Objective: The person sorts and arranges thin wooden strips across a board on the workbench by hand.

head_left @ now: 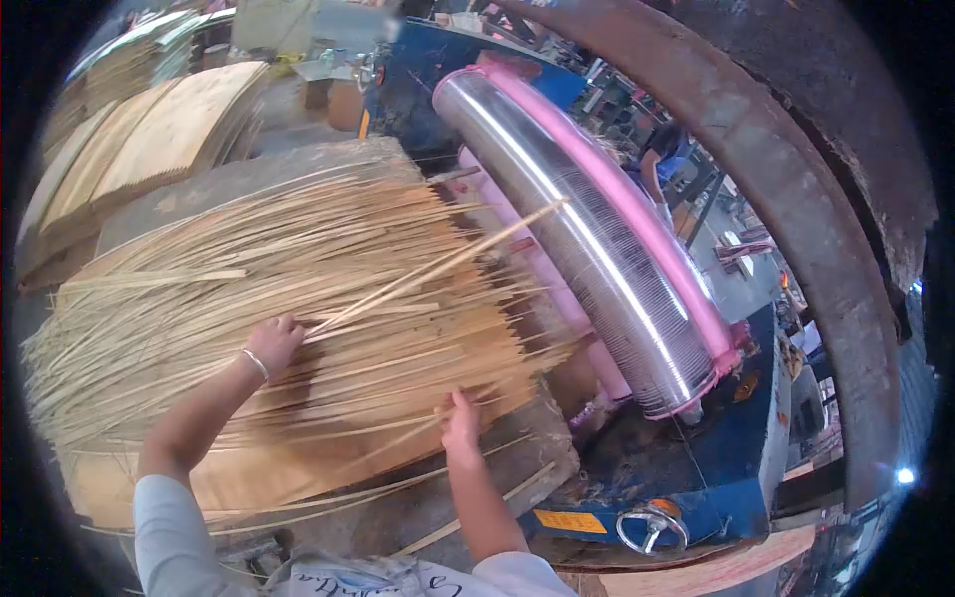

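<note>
My left hand [277,343], with a bracelet at its wrist, is closed around a few thin wood strips [438,267]. These slant up to the right, their far ends in front of the shiny grooved roller [587,239]. Under both hands lies a wide heap of loose wood strips [249,239] on top of veneer sheets [264,478] with jagged right edges. Lower right, my right hand [461,423] has its fingers pinched together at the heap's near edge. A blurred wood strip [403,438] runs from it toward the lower left.
Pink rollers [607,169] flank the grooved one on a blue machine [647,478] with a handwheel [652,527]. A rusty curved beam [796,179] arches over the right side. Veneer stacks [149,134] stand at the upper left. Another person [659,164] is beyond the rollers.
</note>
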The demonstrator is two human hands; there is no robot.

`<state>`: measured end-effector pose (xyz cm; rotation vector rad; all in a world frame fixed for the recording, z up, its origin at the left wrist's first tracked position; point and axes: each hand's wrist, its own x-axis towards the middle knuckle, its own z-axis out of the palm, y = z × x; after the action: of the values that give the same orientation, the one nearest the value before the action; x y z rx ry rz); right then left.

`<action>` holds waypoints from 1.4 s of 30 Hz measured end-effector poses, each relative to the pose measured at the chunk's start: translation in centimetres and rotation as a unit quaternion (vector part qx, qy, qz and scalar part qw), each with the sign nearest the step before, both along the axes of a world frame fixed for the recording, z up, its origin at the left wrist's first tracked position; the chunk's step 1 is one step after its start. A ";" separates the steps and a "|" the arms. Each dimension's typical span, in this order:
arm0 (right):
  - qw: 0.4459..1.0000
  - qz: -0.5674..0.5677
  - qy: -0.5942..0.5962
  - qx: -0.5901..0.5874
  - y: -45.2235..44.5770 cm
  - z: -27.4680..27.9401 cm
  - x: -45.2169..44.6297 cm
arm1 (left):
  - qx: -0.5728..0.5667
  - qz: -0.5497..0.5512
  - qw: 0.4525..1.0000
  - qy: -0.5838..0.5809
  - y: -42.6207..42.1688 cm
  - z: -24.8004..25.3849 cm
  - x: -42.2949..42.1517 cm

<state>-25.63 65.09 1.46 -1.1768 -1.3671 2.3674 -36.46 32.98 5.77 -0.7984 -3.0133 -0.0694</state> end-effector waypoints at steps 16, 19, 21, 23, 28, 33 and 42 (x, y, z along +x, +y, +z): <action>0.997 -0.026 0.058 -0.051 -3.3 1.4 -0.8 | -0.082 0.043 0.995 -0.040 -1.5 1.6 0.0; 0.997 0.009 0.066 -0.048 -2.8 0.7 -3.2 | -0.054 0.042 0.997 -0.018 3.7 -0.5 -3.1; 0.993 0.009 0.104 -0.058 -1.6 -0.4 -4.1 | -0.016 0.077 0.996 -0.034 6.5 -2.9 -6.1; 0.983 -0.021 0.164 -0.076 0.6 -0.7 -4.4 | -0.026 0.050 0.998 -0.011 9.2 -0.4 -6.0; 0.973 -0.118 0.188 -0.070 13.0 -7.6 -2.0 | 0.076 0.018 0.997 -0.028 11.1 2.1 -4.5; 0.992 -0.097 0.074 -0.032 13.4 -0.1 -0.5 | 0.056 -0.015 0.997 -0.052 8.3 2.2 -0.6; 0.985 0.146 0.048 -0.080 0.2 -0.9 6.1 | 0.015 0.144 0.985 -0.095 -5.2 0.6 7.3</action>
<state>-19.49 65.25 0.60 -0.9374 -1.4258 2.7429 -29.15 27.75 6.35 -0.3643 -3.2630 -0.1944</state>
